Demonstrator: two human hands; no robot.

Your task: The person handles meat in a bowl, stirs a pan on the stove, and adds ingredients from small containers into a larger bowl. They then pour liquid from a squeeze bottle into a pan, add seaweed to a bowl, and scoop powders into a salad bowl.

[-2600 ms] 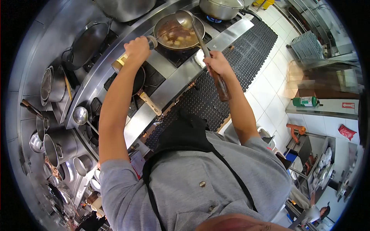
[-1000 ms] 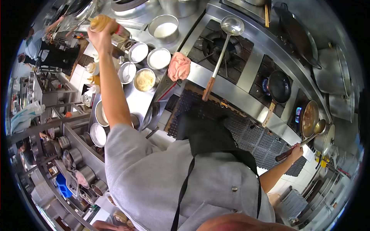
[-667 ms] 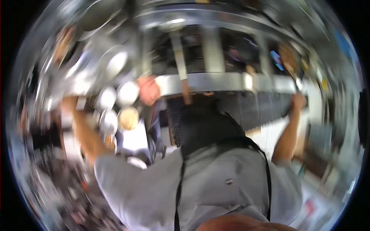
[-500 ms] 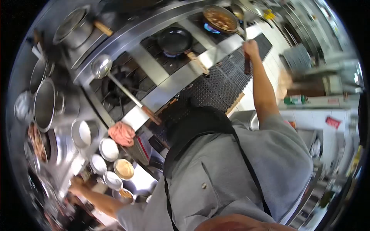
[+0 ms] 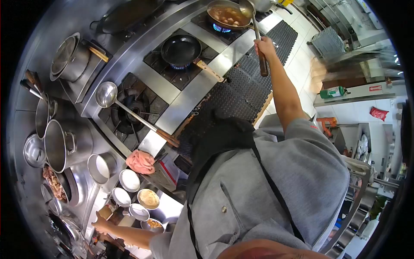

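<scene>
My right hand (image 5: 265, 46) is closed around the wooden handle of a ladle (image 5: 247, 7). The ladle's bowl is at the right rim of a pan of brown broth with pale pieces (image 5: 228, 16), which sits over a blue flame. At the lower left, my left hand (image 5: 101, 222) is beside a small brown container (image 5: 105, 211), its fingers bent around something too small to make out. Near it stand metal bowls of white contents (image 5: 121, 197), a bowl of yellowish contents (image 5: 148, 198) and a bowl of orange-brown pieces (image 5: 154, 224).
A black frying pan (image 5: 181, 50) sits on a lit burner. Another ladle (image 5: 106, 94) lies across the nearest burner. A pink cloth (image 5: 140, 162) is at the counter edge. Large pots (image 5: 68, 144) stand at the left. A black mat (image 5: 241, 86) covers the floor beside the stove.
The view has shifted, with the stove now further left. The ladle in my right hand has moved left, from beside the broth pan to its rim. My left hand remains by the bowls.
</scene>
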